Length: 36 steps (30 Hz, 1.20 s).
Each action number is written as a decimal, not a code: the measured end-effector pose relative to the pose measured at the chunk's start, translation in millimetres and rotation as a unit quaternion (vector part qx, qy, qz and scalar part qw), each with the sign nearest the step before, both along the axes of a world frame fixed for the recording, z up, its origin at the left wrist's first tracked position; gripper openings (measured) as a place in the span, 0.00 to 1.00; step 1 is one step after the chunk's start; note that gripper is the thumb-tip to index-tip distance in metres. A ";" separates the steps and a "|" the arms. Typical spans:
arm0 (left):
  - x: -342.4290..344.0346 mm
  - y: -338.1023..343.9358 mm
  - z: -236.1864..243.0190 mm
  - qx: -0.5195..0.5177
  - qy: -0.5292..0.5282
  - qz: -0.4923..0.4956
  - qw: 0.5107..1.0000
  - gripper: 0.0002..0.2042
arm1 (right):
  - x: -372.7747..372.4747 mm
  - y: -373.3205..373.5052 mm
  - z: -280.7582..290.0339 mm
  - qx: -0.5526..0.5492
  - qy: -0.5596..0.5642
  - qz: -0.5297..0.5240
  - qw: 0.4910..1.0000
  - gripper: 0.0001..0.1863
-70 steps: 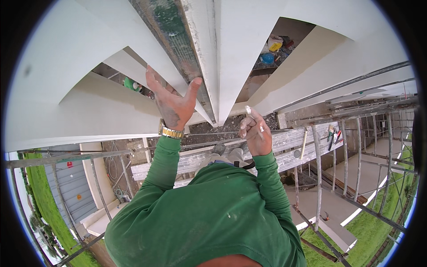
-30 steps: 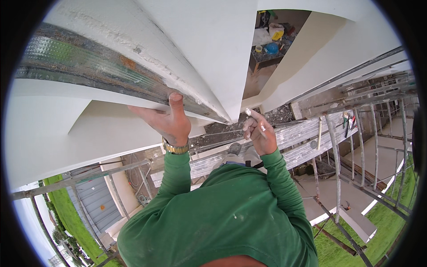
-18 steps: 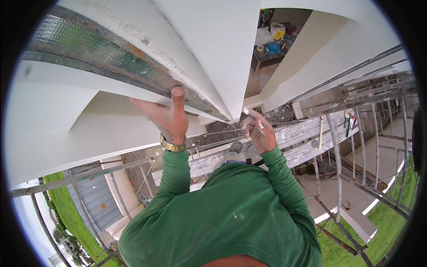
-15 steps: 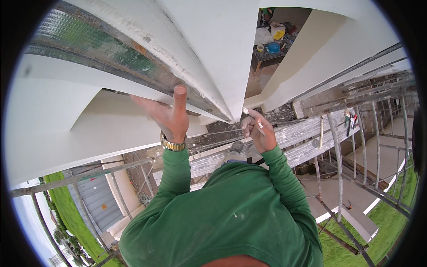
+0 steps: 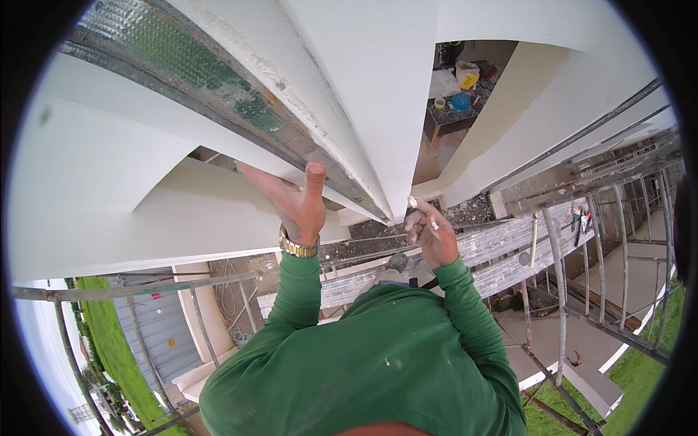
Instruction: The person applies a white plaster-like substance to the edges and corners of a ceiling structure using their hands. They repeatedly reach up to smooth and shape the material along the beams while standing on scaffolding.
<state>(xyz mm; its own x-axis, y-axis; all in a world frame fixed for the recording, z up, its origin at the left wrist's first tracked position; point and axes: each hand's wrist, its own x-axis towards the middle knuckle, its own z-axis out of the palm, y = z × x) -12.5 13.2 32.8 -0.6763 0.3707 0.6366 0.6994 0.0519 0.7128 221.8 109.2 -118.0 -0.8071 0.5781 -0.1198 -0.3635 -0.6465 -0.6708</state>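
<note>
The hands are apart. The left hand (image 5: 297, 206) lies flat and open against the white wall, thumb up, touching the lower edge of the textured glass strip (image 5: 211, 80) in its grey frame. A gold watch (image 5: 298, 248) sits on that wrist. The right hand (image 5: 430, 234) is closed around a thin white tool (image 5: 422, 215), its tip at the bottom corner of the white wall edge (image 5: 378, 145). Scaffold planks (image 5: 502, 247) lie below.
</note>
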 end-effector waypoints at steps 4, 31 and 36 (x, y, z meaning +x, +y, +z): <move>1.0 -1.7 19.2 0.066 -0.031 -0.039 0.997 0.60 | -4.6 2.9 -4.2 -0.004 0.046 -0.011 0.999 0.30; -40.9 -6.3 480.1 0.153 0.143 -0.082 0.974 0.54 | 23.3 103.0 -88.6 -0.081 -0.031 0.137 0.987 0.19; -26.2 15.5 507.2 0.159 0.148 -0.032 0.975 0.56 | 11.7 96.8 -92.1 -0.113 -0.041 0.164 0.979 0.19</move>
